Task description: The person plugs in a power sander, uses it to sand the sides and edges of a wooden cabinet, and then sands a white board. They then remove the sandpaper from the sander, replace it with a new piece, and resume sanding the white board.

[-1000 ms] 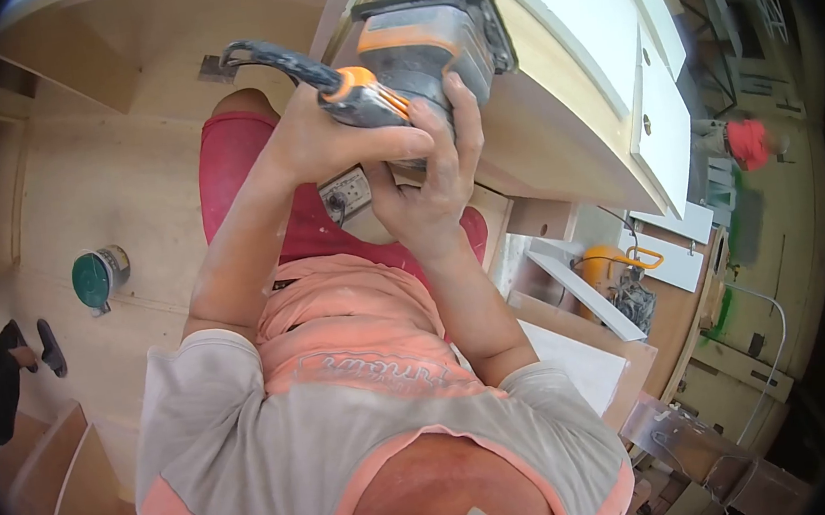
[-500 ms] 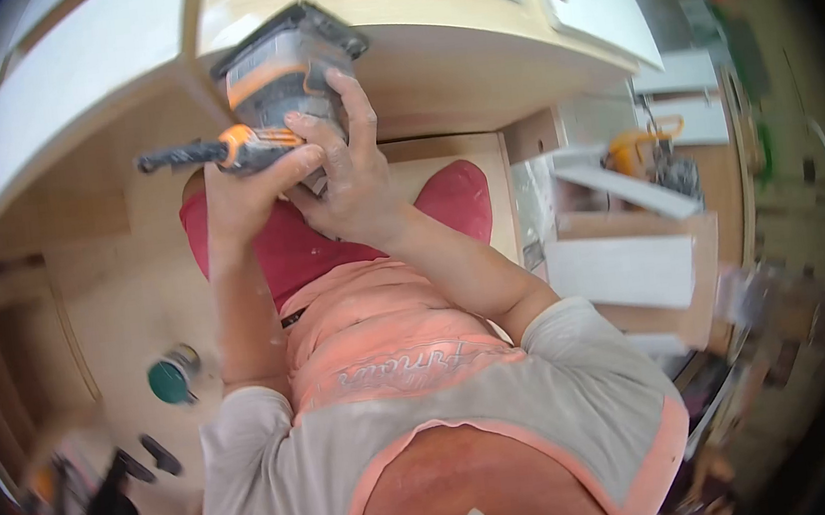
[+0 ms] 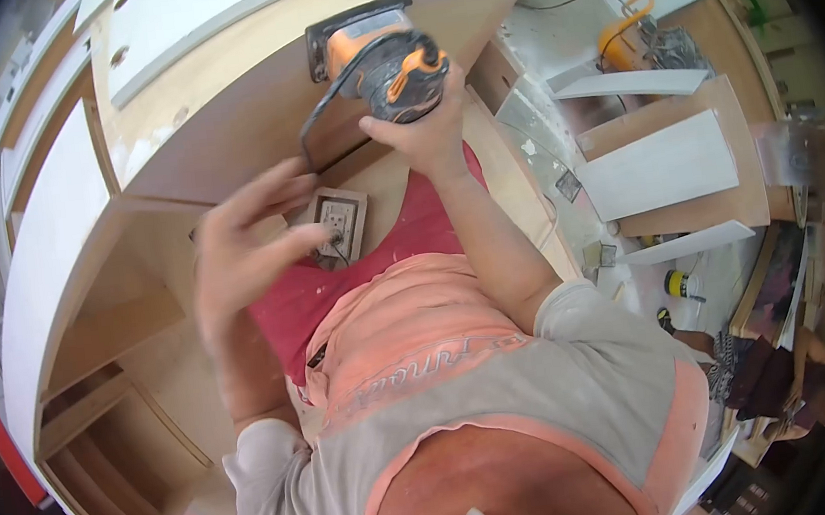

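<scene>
My right hand grips an orange and black electric sander from below, thumb and fingers around its body. The sander's flat black base overlaps the front rail of the wooden cabinet. A black power cord loops from the sander down toward my left hand. That hand is raised, fingers stretched and thumb apart, somewhat blurred by motion. Just beyond its thumb, a socket box with a wooden frame lies by my legs.
White-faced panels lie on boards to the right. Beyond them an orange power tool stands with its cord. Cabinet compartments open at the lower left. A yellow and black roll sits on the floor at right.
The sander has moved right and turned, now held by my right hand alone. My left hand has come off it and dropped lower. The view has shifted, bringing the socket box into sight.
</scene>
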`<state>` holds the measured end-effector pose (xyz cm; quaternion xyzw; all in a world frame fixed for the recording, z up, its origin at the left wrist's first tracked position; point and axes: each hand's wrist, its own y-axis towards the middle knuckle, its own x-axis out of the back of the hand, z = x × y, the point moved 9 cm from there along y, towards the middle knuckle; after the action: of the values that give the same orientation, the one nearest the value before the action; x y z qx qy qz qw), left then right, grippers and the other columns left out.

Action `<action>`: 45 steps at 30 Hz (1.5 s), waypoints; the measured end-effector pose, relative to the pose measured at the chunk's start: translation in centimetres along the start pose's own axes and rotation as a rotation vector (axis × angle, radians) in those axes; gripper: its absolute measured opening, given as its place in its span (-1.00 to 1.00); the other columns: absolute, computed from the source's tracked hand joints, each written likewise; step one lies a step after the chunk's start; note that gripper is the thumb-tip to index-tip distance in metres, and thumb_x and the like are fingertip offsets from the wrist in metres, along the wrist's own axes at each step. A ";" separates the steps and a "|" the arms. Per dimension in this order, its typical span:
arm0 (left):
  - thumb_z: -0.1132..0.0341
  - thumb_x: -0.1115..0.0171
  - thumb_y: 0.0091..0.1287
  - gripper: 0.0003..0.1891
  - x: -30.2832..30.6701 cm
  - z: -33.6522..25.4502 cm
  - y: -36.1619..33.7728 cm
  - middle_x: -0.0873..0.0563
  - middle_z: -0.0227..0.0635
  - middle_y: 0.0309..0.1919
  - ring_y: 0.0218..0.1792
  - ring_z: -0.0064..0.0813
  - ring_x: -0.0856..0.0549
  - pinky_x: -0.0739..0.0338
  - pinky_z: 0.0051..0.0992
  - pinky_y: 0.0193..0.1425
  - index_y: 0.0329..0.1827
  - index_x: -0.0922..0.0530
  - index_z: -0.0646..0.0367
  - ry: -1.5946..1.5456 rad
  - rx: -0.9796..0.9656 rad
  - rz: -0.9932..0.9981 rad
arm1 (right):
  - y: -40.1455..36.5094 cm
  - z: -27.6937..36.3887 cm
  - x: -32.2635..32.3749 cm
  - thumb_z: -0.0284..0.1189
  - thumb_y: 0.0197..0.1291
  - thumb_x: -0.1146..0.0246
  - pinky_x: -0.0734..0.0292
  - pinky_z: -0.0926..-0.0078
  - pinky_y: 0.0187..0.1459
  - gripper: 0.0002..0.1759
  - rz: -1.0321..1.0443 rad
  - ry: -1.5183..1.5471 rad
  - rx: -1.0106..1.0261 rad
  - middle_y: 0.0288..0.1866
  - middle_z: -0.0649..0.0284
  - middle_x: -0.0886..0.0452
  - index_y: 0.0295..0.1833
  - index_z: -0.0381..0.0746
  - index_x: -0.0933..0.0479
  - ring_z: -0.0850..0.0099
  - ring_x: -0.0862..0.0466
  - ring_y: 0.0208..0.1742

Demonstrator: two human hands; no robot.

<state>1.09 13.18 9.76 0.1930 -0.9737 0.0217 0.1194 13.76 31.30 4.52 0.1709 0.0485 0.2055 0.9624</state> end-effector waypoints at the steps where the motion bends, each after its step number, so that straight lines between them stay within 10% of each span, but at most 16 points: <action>1: 0.35 -0.41 0.02 -0.44 3.2 0.4 -0.6 -0.67 -0.10 -0.15 -0.15 -0.41 -0.66 -0.52 -0.44 -0.02 0.10 -0.46 0.39 -0.015 0.004 -0.163 | 0.7 -1.0 0.9 -0.50 -0.42 -0.49 -0.52 0.45 -0.03 -0.01 0.002 0.023 0.007 0.05 0.09 -0.38 0.19 -0.30 -0.08 0.36 -0.53 0.01; 6: 0.20 -0.33 0.15 -0.47 18.4 0.1 -1.1 -0.64 -0.06 -0.11 -0.09 -0.33 -0.63 -0.47 -0.46 0.04 0.09 -0.47 0.42 0.500 -0.072 -0.965 | 1.5 -3.2 4.1 -0.54 -0.43 -0.48 -0.48 0.48 -0.03 -0.11 -0.040 -0.012 -0.127 -0.02 0.13 -0.39 0.09 -0.31 -0.12 0.42 -0.50 -0.04; 14: -0.29 -0.14 0.07 -0.22 17.5 1.5 5.5 -0.58 0.05 -0.04 0.07 -0.04 -0.52 -0.36 -0.30 0.15 0.13 -0.48 0.23 1.403 0.057 -0.770 | 3.1 -2.0 6.1 -0.40 -0.47 -0.53 -0.43 0.33 0.01 -0.02 -0.131 -0.104 0.000 0.05 0.07 -0.33 0.15 -0.33 -0.14 0.28 -0.46 0.01; 16: -0.33 -0.11 0.07 -0.24 19.3 4.6 6.8 -0.61 0.05 -0.15 -0.08 -0.05 -0.58 -0.42 -0.22 0.02 0.01 -0.54 0.25 1.347 -0.054 -0.638 | 3.4 0.0 6.3 -0.41 -0.43 -0.50 -0.41 0.34 0.04 -0.06 -0.153 -0.647 0.165 0.02 0.08 -0.36 0.16 -0.29 -0.16 0.25 -0.45 0.04; 18: -0.32 -0.12 0.06 -0.29 18.4 2.3 6.8 -0.63 0.00 -0.27 -0.13 -0.07 -0.58 -0.43 -0.22 -0.02 -0.15 -0.56 0.27 1.233 0.087 -0.708 | 5.3 -0.1 4.3 -0.34 -0.44 -0.52 -0.29 0.22 0.17 -0.11 0.097 -0.537 0.059 0.08 0.06 -0.34 0.10 -0.33 -0.27 0.15 -0.37 0.11; 20: -0.27 -0.15 0.07 -0.34 18.0 1.0 6.7 -0.62 0.00 -0.19 -0.12 -0.06 -0.58 -0.43 -0.17 -0.01 -0.16 -0.57 0.26 1.306 -0.161 -0.787 | 4.1 -2.3 4.2 -0.30 -0.47 -0.56 -0.33 0.21 0.15 0.01 -0.115 -0.271 0.282 0.08 0.04 -0.29 0.18 -0.34 -0.21 0.15 -0.34 0.14; 23: -0.40 0.03 0.07 -0.17 18.5 1.4 6.7 -0.59 0.04 -0.05 0.12 -0.01 -0.46 -0.21 -0.16 0.23 0.07 -0.47 0.24 1.234 0.149 -0.706 | 3.7 -3.7 4.2 -0.36 -0.53 -0.58 -0.34 0.23 0.16 0.03 -0.133 -0.309 0.204 0.06 0.00 -0.33 0.17 -0.38 -0.20 0.14 -0.37 0.13; 26: -0.43 0.08 0.05 -0.13 19.1 2.7 6.7 -0.47 -0.01 0.15 0.32 -0.03 -0.25 -0.05 -0.18 0.33 0.22 -0.40 0.12 1.235 0.225 -0.753 | 4.5 -4.1 4.8 -0.50 -0.46 -0.56 -0.51 0.28 -0.02 -0.09 -0.173 -0.573 0.204 -0.02 0.02 -0.41 0.09 -0.45 -0.23 0.20 -0.54 -0.05; 31: -0.40 0.03 0.03 -0.15 19.1 2.5 6.7 -0.50 -0.01 0.12 0.27 -0.04 -0.30 -0.09 -0.19 0.31 0.19 -0.42 0.14 1.219 0.265 -0.722 | 7.2 -2.2 7.3 -0.62 -0.31 -0.48 -0.60 0.39 -0.27 -0.40 -0.304 -0.167 0.209 -0.25 0.01 -0.59 -0.05 -0.46 -0.41 0.29 -0.63 -0.31; 34: -0.23 -0.09 0.11 -0.37 19.8 3.1 7.4 -0.62 0.01 -0.16 -0.03 -0.05 -0.55 -0.35 -0.15 0.10 -0.10 -0.56 0.22 1.192 0.024 -0.726 | 9.9 -7.9 9.5 -0.66 -0.21 -0.42 -0.63 0.36 -0.17 -0.35 -0.204 0.170 0.010 -0.09 -0.06 -0.55 0.07 -0.53 -0.31 0.24 -0.63 -0.21; 36: -0.11 -0.21 0.10 -0.50 19.6 2.4 7.8 -0.62 0.02 -0.30 -0.22 -0.06 -0.59 -0.42 -0.17 -0.08 -0.26 -0.60 0.24 1.077 -0.130 -0.734 | 8.0 -5.6 8.0 -0.51 -0.25 -0.49 -0.46 0.32 0.07 -0.21 -0.200 -0.253 0.092 0.05 -0.02 -0.46 0.16 -0.39 -0.28 0.24 -0.51 0.01; 38: 0.22 -0.19 0.22 -0.79 15.6 1.8 7.4 -0.61 0.00 -0.14 -0.13 0.01 -0.58 -0.48 -0.16 -0.09 -0.16 -0.62 0.09 1.748 -0.595 -0.420 | 5.7 -5.1 6.8 -0.40 -0.34 -0.53 -0.36 0.36 0.11 -0.03 -0.222 -0.496 0.170 0.13 0.10 -0.34 0.24 -0.32 -0.16 0.30 -0.43 0.09; 42: -0.08 0.00 0.29 -0.45 17.3 2.1 6.5 -0.45 -0.18 0.20 0.26 0.05 -0.30 -0.15 -0.23 0.33 0.21 -0.41 0.09 1.330 0.173 -0.613 | 3.4 -6.2 8.6 -0.52 -0.36 -0.45 -0.42 0.42 0.04 -0.10 -0.263 -0.140 0.081 0.09 0.13 -0.35 0.17 -0.28 -0.12 0.41 -0.47 0.03; 45: -0.18 0.06 0.27 -0.35 17.6 2.3 5.5 -0.42 -0.18 0.23 0.29 0.03 -0.25 -0.08 -0.25 0.36 0.26 -0.36 0.12 1.312 0.182 -0.573 | 4.7 -5.7 11.0 -0.50 -0.37 -0.45 -0.42 0.42 0.04 -0.13 -0.333 0.012 0.135 0.02 0.15 -0.39 0.14 -0.30 -0.14 0.41 -0.49 0.01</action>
<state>-17.33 11.57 11.77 0.3972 -0.6068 0.1821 0.6639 21.04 41.57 0.59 0.2237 0.0955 0.0406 0.9691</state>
